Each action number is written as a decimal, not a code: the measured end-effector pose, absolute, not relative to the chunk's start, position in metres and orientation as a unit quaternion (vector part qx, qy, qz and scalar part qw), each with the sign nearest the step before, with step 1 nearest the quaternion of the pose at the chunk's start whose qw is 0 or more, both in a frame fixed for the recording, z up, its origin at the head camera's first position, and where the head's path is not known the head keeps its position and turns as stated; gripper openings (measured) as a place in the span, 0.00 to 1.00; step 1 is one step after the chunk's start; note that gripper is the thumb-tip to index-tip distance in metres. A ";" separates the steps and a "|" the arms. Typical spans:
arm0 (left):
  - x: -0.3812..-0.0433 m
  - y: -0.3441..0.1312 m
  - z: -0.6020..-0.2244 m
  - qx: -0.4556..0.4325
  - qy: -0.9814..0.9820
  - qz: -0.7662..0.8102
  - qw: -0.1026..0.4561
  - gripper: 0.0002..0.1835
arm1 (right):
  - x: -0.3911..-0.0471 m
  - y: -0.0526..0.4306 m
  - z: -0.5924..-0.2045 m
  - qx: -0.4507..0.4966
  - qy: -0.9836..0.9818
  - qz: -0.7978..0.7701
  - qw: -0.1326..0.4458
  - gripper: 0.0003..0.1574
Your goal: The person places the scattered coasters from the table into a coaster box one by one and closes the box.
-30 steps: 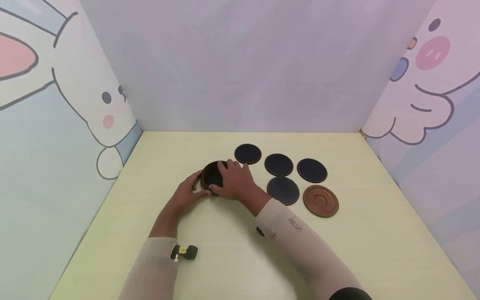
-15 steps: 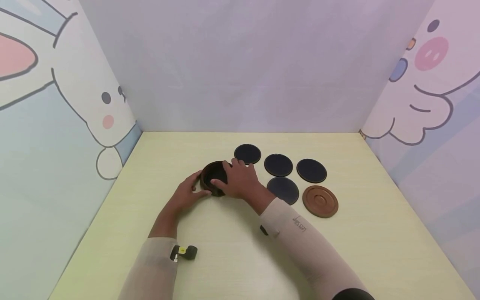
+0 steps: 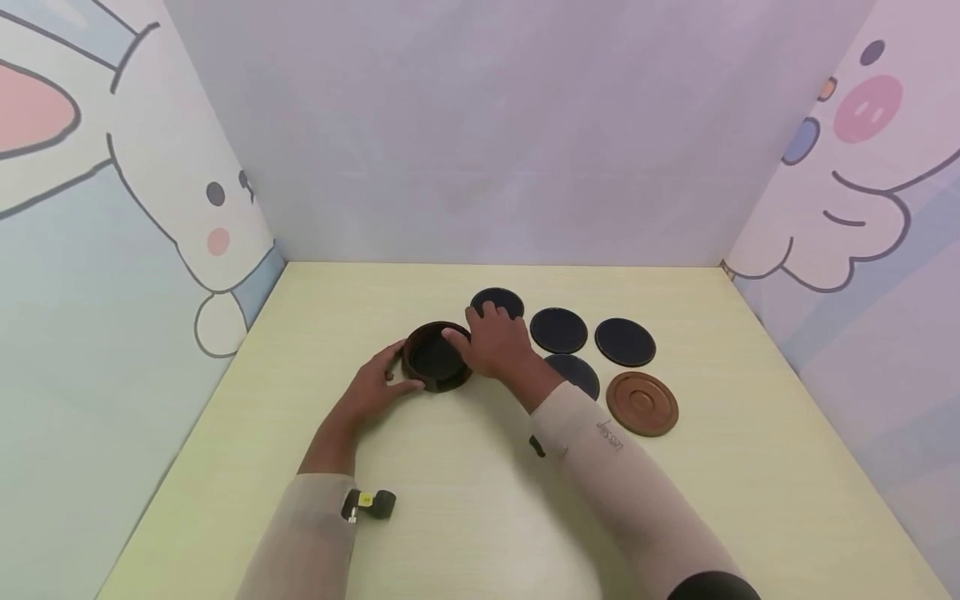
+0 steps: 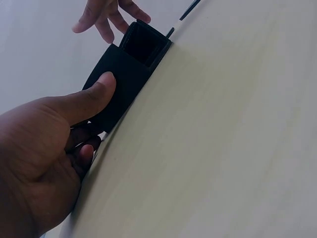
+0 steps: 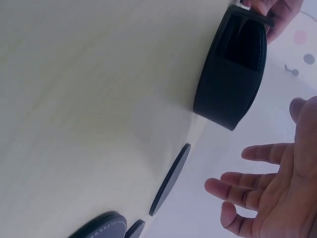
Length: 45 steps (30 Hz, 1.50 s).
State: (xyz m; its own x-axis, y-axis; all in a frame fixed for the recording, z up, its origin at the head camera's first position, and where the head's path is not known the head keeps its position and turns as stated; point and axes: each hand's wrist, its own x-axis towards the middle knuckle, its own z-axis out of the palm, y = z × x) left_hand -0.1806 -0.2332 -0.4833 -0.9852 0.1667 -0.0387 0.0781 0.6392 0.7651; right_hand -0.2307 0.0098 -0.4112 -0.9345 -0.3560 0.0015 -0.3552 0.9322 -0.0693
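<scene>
A: What does the left hand [image 3: 372,389] have hold of?

B: A round dark holder [image 3: 446,385], standing upright on the bench [image 3: 465,508]. Its grip is curled about the wall: the thumb presses the near side, and the other fingers lie around the left.

A: And the right hand [image 3: 498,343]?

B: Nothing in its grip. The fingers are spread loosely, thumb well away from them. From the head the thumb overlaps the holder's rim, but the right wrist view shows a gap between them.

A: What is the holder like?

B: Low, with upright walls and a notch cut into one side. Its inside is dark; I can't tell whether anything lies in it.

A: What lies to the right of it?

B: Four dark discs, flat and apart. The far left disc [image 3: 498,297] is partly behind the right fingers, the near disc [image 3: 577,373] partly under the wrist. The middle disc [image 3: 558,331] and the far right disc [image 3: 626,342] show whole.

A: Any other colour?

B: One brown disc [image 3: 642,403] with ring-shaped grooves, nearest the bench's front among the discs.
</scene>
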 end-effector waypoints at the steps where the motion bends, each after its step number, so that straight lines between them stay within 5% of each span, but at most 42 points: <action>1: -0.181 -0.233 -0.483 0.069 0.904 0.419 0.053 0.48 | -0.232 0.011 -0.410 -0.178 0.983 -0.038 0.007 0.51; 27: -0.183 -0.233 -0.486 0.070 0.902 0.424 0.047 0.49 | -0.279 0.028 -0.424 -0.100 0.987 -0.068 0.109 0.43; 45: -0.181 -0.233 -0.484 0.075 0.901 0.425 0.047 0.49 | -0.297 0.032 -0.430 -0.093 0.990 -0.036 0.102 0.47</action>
